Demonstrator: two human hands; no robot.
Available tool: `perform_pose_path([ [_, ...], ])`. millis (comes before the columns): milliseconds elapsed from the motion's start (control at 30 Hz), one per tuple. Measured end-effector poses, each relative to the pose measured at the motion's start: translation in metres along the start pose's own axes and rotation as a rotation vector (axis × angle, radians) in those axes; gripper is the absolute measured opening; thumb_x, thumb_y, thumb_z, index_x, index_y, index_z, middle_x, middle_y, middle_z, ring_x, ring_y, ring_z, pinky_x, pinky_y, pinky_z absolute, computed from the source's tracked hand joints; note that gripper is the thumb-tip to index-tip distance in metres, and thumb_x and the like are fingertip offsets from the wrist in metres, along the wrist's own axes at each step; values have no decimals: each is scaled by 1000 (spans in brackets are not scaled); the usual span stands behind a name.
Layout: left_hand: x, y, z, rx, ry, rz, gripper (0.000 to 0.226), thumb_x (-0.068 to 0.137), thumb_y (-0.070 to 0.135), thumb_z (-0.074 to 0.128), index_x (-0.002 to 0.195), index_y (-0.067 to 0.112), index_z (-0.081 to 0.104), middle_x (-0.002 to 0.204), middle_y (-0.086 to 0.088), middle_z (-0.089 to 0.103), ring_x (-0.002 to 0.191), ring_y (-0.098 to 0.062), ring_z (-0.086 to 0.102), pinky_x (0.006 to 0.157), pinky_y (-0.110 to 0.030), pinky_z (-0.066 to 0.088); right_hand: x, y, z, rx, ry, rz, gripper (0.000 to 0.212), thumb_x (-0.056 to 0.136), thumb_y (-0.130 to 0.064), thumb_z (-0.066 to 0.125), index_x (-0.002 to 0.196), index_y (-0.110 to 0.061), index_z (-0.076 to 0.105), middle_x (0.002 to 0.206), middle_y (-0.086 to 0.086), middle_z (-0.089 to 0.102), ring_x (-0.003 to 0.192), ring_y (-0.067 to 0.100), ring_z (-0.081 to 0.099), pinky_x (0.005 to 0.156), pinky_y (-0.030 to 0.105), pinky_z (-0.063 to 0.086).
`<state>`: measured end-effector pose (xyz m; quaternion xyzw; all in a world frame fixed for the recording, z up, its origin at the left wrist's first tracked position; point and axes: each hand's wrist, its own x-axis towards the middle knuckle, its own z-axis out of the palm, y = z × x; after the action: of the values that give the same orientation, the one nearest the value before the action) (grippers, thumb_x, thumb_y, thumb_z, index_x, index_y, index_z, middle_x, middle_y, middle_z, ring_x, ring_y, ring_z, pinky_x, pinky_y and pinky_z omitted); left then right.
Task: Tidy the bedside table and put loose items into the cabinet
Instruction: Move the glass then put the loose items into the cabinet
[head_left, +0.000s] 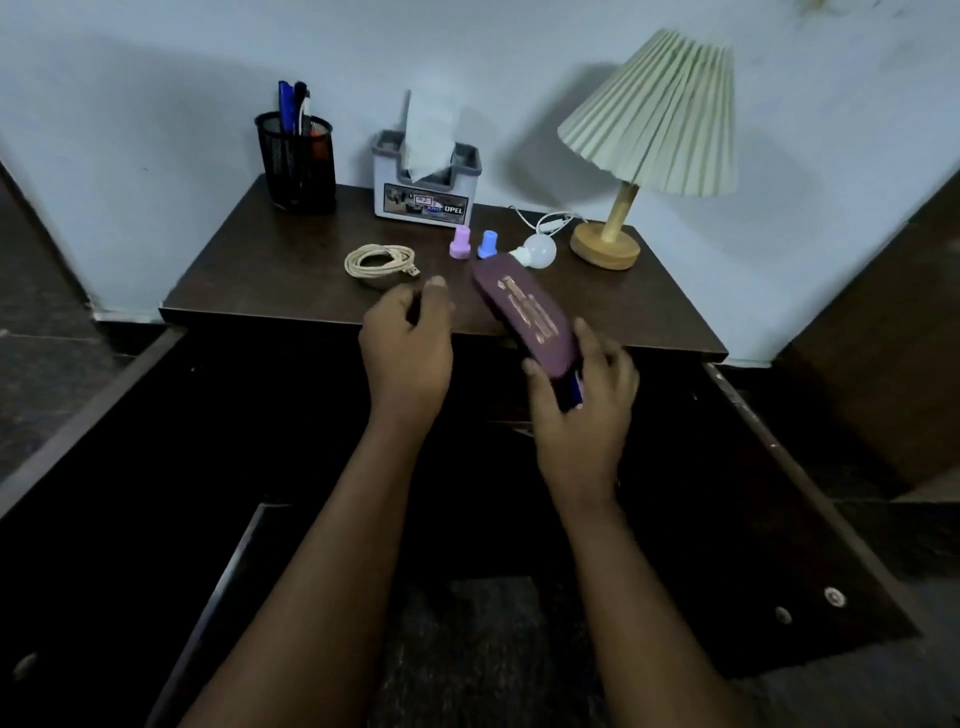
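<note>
My right hand (584, 400) grips a maroon book (524, 314) with gold lettering, tilted over the front edge of the dark bedside table (260, 270); a blue item shows under it in my palm. My left hand (408, 353) hovers at the table's front edge, fingers curled around something small and dark that I cannot make out. On the tabletop lie a coiled beige USB cable (379, 262), a pink cap-like piece (460, 242), a blue one (487, 244) and a white bulb (537, 251) on a white cord.
At the back stand a black mesh pen holder (296, 161), a grey tissue box (426, 179) and a pleated-shade lamp (654, 119) on a wooden base. Both cabinet doors (810, 499) swing open below the table, the interior dark. A wall is behind.
</note>
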<state>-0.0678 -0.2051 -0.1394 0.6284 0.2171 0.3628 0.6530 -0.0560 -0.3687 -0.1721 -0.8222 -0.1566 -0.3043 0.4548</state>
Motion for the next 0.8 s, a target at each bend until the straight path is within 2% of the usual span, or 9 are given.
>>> perform_pose_path([
  [100, -15, -14, 2, -23, -111, -50, 53, 97, 53, 56, 57, 21, 65, 51, 0, 62, 41, -12, 54, 41, -23, 40, -64, 19, -8, 26, 210, -15, 56, 94, -38, 71, 139, -6, 62, 128, 12, 54, 118, 30, 57, 104, 37, 48],
  [200, -22, -34, 3, 62, -286, -76, 50, 97, 53, 55, 63, 20, 70, 60, -4, 70, 46, -14, 62, 42, -20, 43, -93, 46, -12, -39, 245, 51, 54, 92, -34, 72, 136, -4, 65, 124, 12, 56, 112, 34, 59, 97, 47, 52],
  [300, -20, -60, 8, 219, -341, -84, 46, 96, 51, 54, 68, 21, 74, 68, 3, 76, 57, -9, 70, 52, -25, 51, -87, 68, -4, -114, 183, 113, 52, 89, -32, 72, 131, -2, 69, 121, 18, 60, 110, 37, 59, 93, 53, 53],
  [400, -10, -85, 17, 453, -403, -101, 36, 93, 50, 55, 83, 23, 77, 75, 8, 76, 70, -8, 72, 66, -36, 60, -55, 82, 13, -210, 97, 154, 50, 87, -26, 78, 128, 1, 70, 121, 26, 63, 110, 43, 59, 96, 47, 49],
  [467, -5, -101, 26, 626, -501, -22, 28, 97, 42, 54, 109, 30, 76, 99, 10, 77, 100, -15, 72, 84, -33, 59, -32, 88, 26, -244, 19, 214, 51, 87, -20, 81, 132, 0, 68, 127, 28, 61, 116, 45, 57, 100, 48, 48],
  [533, -5, -117, 37, 842, -606, 129, 43, 101, 37, 52, 142, 27, 61, 144, -5, 62, 139, -33, 51, 112, -42, 45, -14, 94, 39, -293, -91, 249, 50, 92, -22, 75, 138, -5, 65, 136, 26, 57, 126, 44, 52, 108, 47, 46],
  [600, -10, -130, 45, 1054, -679, 226, 59, 104, 41, 47, 159, 26, 37, 170, -13, 24, 158, -41, 11, 127, -54, 15, -6, 102, 51, -366, -196, 253, 50, 98, -28, 68, 145, -12, 60, 142, 24, 54, 132, 41, 49, 112, 43, 43],
  [700, -16, -149, 44, 1199, -774, 174, 70, 104, 51, 39, 165, 33, 11, 174, -10, -11, 157, -42, -20, 124, -61, -9, -9, 109, 61, -422, -261, 256, 53, 100, -35, 63, 149, -16, 55, 144, 23, 51, 131, 39, 49, 112, 38, 43],
  [800, -23, -162, 39, 1324, -813, 205, 75, 103, 55, 35, 166, 34, 0, 174, -10, -15, 157, -41, -19, 122, -62, -16, -17, 108, 64, -421, -223, 241, 53, 98, -34, 64, 148, -16, 56, 141, 26, 52, 127, 41, 52, 108, 39, 45],
])
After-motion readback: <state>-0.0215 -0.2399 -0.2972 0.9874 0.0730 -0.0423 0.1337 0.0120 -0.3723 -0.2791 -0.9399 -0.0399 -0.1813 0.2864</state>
